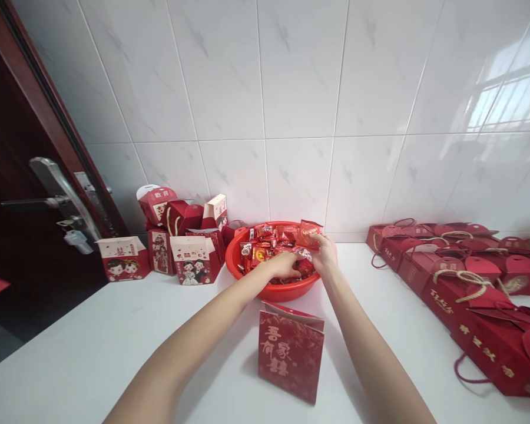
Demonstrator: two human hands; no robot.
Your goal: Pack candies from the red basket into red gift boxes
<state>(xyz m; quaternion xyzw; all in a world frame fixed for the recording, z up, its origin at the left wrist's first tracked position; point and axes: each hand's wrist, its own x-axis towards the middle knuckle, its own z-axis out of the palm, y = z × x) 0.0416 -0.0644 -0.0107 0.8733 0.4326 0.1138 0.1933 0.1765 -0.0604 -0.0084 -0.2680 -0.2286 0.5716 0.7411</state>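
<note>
A red plastic basin (291, 292) full of wrapped sweets (260, 254) stands against the tiled wall. My left hand (286, 265) is down among the sweets, its fingers curled; whatever they grip is hidden. At the basin's right rim my right hand (325, 253) is closed on a shiny red candy packet (309, 233), lifted just above the other sweets. Between my forearms, in front of the basin, a dark red gift box (290, 356) with gold characters stands upright, its top flaps parted.
Several red and cream gift boxes (195, 262) cluster on the left of the white table (159, 335). Rows of red boxes with rope handles (463, 306) line the right side. A dark door with a metal handle (64, 200) and hanging keys (77, 240) is at far left.
</note>
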